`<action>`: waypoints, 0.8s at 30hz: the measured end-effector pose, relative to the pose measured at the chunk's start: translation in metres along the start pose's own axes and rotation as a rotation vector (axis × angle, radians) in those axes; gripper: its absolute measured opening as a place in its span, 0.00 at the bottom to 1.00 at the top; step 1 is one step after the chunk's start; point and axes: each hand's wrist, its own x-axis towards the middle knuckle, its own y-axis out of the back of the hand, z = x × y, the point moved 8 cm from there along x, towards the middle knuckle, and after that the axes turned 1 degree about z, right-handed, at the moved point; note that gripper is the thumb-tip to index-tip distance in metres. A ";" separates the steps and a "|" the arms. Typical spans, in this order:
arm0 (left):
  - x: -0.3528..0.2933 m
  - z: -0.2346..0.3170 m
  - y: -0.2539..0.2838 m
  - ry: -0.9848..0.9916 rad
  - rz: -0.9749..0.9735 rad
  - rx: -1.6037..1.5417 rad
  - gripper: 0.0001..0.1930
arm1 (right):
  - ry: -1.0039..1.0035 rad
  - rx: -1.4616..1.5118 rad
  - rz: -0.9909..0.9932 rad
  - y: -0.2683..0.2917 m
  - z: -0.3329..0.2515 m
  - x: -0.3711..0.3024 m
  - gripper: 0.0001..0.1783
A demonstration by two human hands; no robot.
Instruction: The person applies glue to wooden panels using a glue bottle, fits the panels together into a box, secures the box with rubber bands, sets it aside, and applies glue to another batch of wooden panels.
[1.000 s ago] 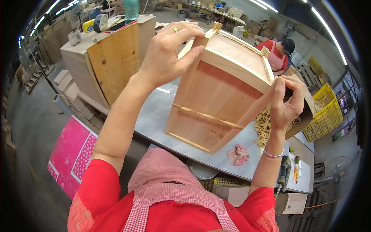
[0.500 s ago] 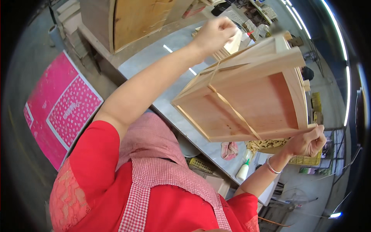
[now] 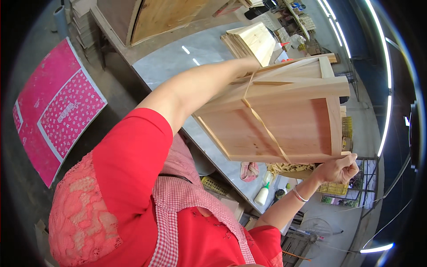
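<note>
A pale wooden cabinet-like box (image 3: pixel 284 127) with a framed, reddish panel stands tilted in the view on the grey tabletop. A thin tan band (image 3: pixel 262 124) runs slantwise across the panel and over the frame's upper edge. My left hand (image 3: pixel 247 66) reaches down at the far upper side of the box; its fingers are blurred and out of sight behind it. Closed at the lower right corner of the frame is my right hand (image 3: pixel 339 170), thumb upward beside a wooden end. Whatever lies in its fingers is too small to make out.
Wooden boards (image 3: pixel 253 42) are stacked behind the box. A white glue bottle (image 3: pixel 262 195), a pink cloth (image 3: pixel 249 171) and a heap of tan strips (image 3: pixel 291 169) lie along the near side. A pink patterned board (image 3: pixel 62 111) stands left of the table (image 3: pixel 164 58).
My left hand, a raised fist above the box before, has dropped down behind its upper edge. My right hand stays closed at the corner. The whole view has shifted somewhat.
</note>
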 end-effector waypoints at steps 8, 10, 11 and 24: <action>-0.073 0.055 0.055 -0.006 -0.168 0.367 0.18 | -0.007 0.082 -0.021 -0.002 0.005 -0.002 0.16; -0.114 0.031 0.045 0.118 -0.295 0.353 0.21 | -0.018 0.070 0.014 -0.002 0.006 -0.003 0.16; -0.127 0.030 0.038 0.090 -0.342 0.291 0.22 | 0.007 0.044 0.020 -0.003 0.004 -0.003 0.16; -0.229 0.250 0.017 -1.260 0.094 0.221 0.12 | 0.119 0.090 -0.039 -0.004 -0.002 0.005 0.17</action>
